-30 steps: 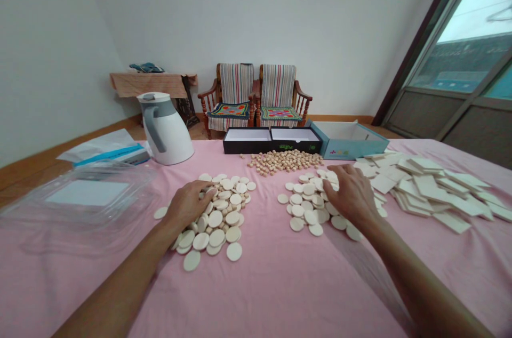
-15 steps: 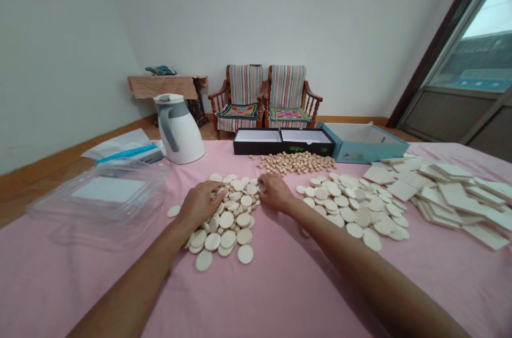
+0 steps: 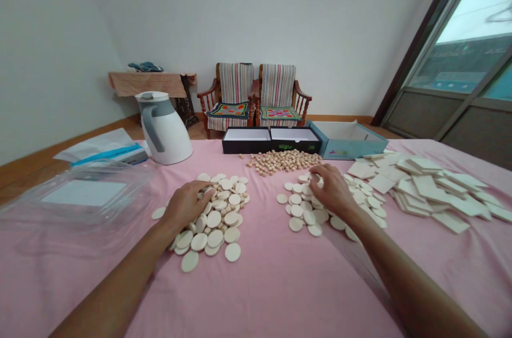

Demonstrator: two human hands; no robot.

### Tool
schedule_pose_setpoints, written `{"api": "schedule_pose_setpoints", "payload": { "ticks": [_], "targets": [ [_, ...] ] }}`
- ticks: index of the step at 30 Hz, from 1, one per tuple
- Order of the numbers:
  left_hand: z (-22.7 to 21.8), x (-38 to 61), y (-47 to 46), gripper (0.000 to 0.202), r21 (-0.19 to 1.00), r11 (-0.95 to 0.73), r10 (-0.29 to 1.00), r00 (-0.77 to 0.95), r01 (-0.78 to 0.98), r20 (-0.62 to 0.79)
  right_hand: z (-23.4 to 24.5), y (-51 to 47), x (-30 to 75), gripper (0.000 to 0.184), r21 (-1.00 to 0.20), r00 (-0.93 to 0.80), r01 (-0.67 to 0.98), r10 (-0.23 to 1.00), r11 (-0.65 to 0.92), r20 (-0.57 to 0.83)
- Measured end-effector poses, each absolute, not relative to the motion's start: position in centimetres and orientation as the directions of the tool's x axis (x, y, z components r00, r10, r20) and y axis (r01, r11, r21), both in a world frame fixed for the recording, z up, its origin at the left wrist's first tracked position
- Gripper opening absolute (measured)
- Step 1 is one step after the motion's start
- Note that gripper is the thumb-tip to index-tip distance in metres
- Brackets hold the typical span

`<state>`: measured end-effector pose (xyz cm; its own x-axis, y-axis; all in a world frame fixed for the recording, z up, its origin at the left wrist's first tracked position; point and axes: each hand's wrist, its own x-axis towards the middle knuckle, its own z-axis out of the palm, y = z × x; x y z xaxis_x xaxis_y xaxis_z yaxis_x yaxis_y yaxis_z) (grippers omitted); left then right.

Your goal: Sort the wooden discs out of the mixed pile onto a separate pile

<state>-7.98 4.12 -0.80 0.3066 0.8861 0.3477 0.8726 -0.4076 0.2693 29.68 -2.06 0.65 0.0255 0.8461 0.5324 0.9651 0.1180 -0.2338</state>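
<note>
L hand (image 3: 184,206) at disc pile (image 3: 215,219), R hand (image 3: 335,191) over 2nd pile (image 3: 306,207), can't tell if either's gripping.

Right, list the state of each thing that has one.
left wooden discs: loosely heaped
right wooden discs: loosely heaped
left hand: curled against left wooden discs
right hand: over right wooden discs, grip unclear
small wooden pieces: loosely heaped
rectangular wooden tiles: overlapping, piled
black box: open-topped
light-blue box: open-topped
white jug: upright, lid on
clear plastic container: open or shut unclear
pink tablecloth: spread, creased
</note>
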Motion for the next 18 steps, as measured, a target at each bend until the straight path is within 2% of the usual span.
{"api": "schedule_pose_setpoints", "payload": {
  "ticks": [4, 7, 9, 12, 15, 18],
  "targets": [
    [-0.7, -7.9, 4.1, 0.043, 0.279, -0.398, 0.892, 0.298, 0.874, 0.339, 0.3, -2.8, 34.2, 0.033, -0.214, 0.226, 0.969, 0.778, -0.120, 0.586],
    [-0.5, -7.9, 4.0, 0.042, 0.282, -0.399, 0.894, 0.302, 0.873, 0.331, 0.0, -2.8, 34.9, 0.034, -0.259, 0.290, 0.952, 0.750, -0.163, 0.594],
    [-0.5, -7.9, 4.0, 0.041, 0.286, -0.404, 0.892, 0.305, 0.869, 0.333, 0.0, -2.5, 34.0, 0.032, -0.304, 0.264, 0.948, 0.754, -0.090, 0.601],
    [-0.5, -7.9, 4.0, 0.041, 0.288, -0.409, 0.889, 0.307, 0.866, 0.340, 0.2, -1.6, 30.8, 0.028, -0.343, 0.106, 0.932, 0.813, 0.120, 0.573],
    [-0.7, -7.9, 4.0, 0.040, 0.279, -0.410, 0.886, 0.307, 0.868, 0.347, 0.1, -0.4, 26.6, 0.027, -0.372, -0.111, 0.878, 0.886, 0.299, 0.451],
    [-0.8, -8.0, 4.0, 0.039, 0.280, -0.406, 0.890, 0.307, 0.870, 0.337, -0.1, 1.4, 22.4, 0.031, -0.387, -0.297, 0.815, 0.885, 0.431, 0.359]
  ]
}}
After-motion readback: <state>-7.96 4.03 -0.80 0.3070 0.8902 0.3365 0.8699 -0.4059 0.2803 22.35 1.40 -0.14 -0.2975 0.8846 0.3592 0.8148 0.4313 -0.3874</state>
